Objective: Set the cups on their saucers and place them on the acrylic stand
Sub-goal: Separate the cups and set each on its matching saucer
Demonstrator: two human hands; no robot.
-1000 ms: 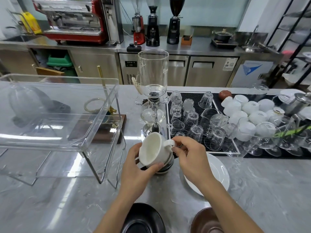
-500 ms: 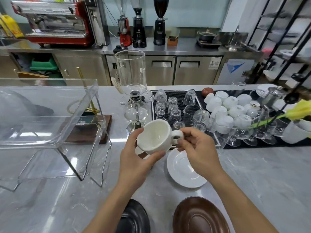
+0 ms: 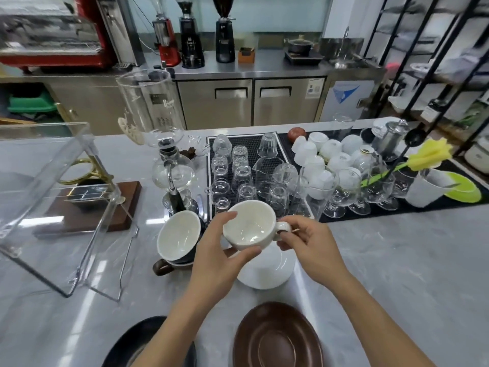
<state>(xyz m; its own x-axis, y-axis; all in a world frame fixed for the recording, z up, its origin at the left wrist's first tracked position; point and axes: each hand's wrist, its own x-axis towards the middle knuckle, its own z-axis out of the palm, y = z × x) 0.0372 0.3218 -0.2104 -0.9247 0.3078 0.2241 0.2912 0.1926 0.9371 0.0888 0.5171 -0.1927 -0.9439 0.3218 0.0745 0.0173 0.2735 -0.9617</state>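
Left to right. Acrylic stand [image 3: 60, 207] sits at the far left of the counter, tilted clear tray on wire legs; I can't see any cup on it. Behind it, a wooden base with a brass ring holder [image 3: 87, 202], then the glass siphon brewer [image 3: 169, 165].

Just right of the siphon, a stack of nested cups [image 3: 178, 238]: a dark one with a white inside on top, a brown one under it with its handle sticking out left.

Your left hand [image 3: 217, 263] cups the white cup [image 3: 250, 229] from below, thumb on the near wall, fingers over the far rim. Your right hand [image 3: 309, 247] pinches its handle. Cup is in the air, tipped toward you, directly above the white saucer [image 3: 272, 268] and not touching it.

Step in hand, as I read it: seating the first cup. Next: level it, lower it onto the saucer's centre well, let go, then carry the pair left to the stand.

Two more saucers at the near edge, black saucer [image 3: 148, 340] and brown saucer [image 3: 277, 337], both bare.

Right of your hands, the black mat [image 3: 248, 144] is packed with upturned glasses, white cups and stemware. Watch the siphon and the cup stack: both stand close to the route to the stand, so go in front of them.
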